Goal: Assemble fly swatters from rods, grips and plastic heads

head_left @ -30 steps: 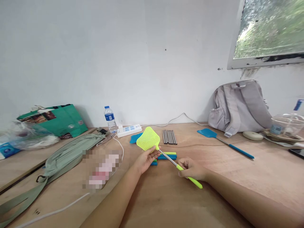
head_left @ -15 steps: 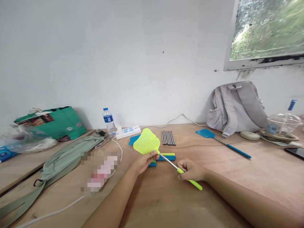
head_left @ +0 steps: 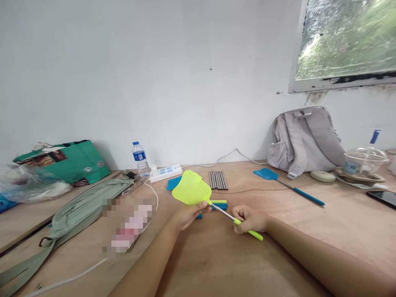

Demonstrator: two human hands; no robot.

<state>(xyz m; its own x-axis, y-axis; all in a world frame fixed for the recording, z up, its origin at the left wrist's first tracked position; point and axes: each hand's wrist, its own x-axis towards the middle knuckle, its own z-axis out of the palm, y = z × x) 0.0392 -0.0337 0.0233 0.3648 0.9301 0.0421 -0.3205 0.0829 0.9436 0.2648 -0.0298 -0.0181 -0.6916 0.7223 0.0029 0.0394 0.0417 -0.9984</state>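
A yellow-green fly swatter point(head_left: 192, 189) is held up over the table between both hands. My left hand point(head_left: 192, 214) pinches it at the neck, where the perforated head meets the metal rod. My right hand point(head_left: 250, 219) is closed around its yellow-green handle, whose end sticks out past the palm. Behind my left hand lie several blue and yellow-green handles point(head_left: 220, 205), partly hidden. Farther back, a row of metal tubes point(head_left: 218, 180) lies side by side. A blue swatter head point(head_left: 173, 182) shows partly behind the yellow-green one.
To the right lies a blue fly swatter point(head_left: 291, 187), before a grey backpack point(head_left: 305, 140). A phone point(head_left: 383, 198) and plastic cup point(head_left: 355, 163) are at far right. On the left are a power strip point(head_left: 166, 173), water bottle point(head_left: 141, 160), green bag point(head_left: 83, 163) and grey-green strap bag point(head_left: 89, 206).
The swatter's handle end has risen slightly, and its head has turned a little. Both hands keep their hold. The whole view has shifted slightly.
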